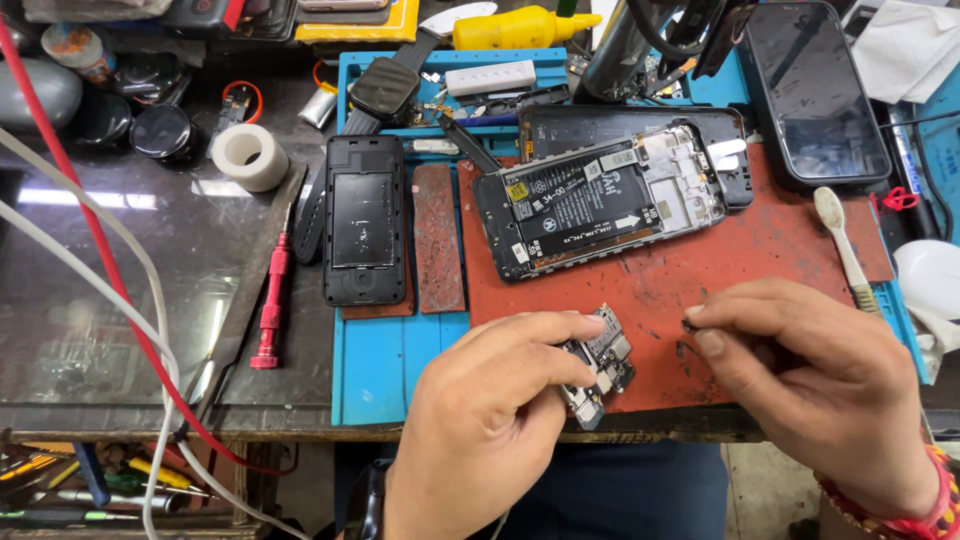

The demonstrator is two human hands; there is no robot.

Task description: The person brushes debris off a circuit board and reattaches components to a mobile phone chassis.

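Bench: cluttered dark glass-topped repair table (120, 300) with a blue silicone work mat (385, 375) and a worn red rubber pad (760, 255) laid over it; cables, tape and tools crowd the edges.

Left hand: left hand (490, 410) closed on a small grey phone circuit board (600, 362), thumb and fingers clamped on its near end; the board is held just above the red pad's front edge, tilted.

Right hand: right hand (810, 375) with thumb and forefinger pinched together on a tiny dark part (690, 324), just beside the board; too small to say what it is, possibly a screw or a clip.

Opened phone: black smartphone with its back off and battery exposed (600, 200) lies on the red pad, well apart from the hands; black plastic back cover (364, 220) rests on the blue mat to the left.

Nearby tools: red-handled screwdriver (272, 300) on the glass; white toothbrush (845, 245) at the pad's right edge; roll of white tape (250, 157) further back.

Risk, dropped part: the pinched piece is held over a pad near the table's front edge; a slip would likely send it to the floor.

Risk, board: the left grip squeezes across components; pressure or twist could crack a solder joint or bend a shield.

Risk, clutter: loose bits on the pad could be mistaken for the held part.
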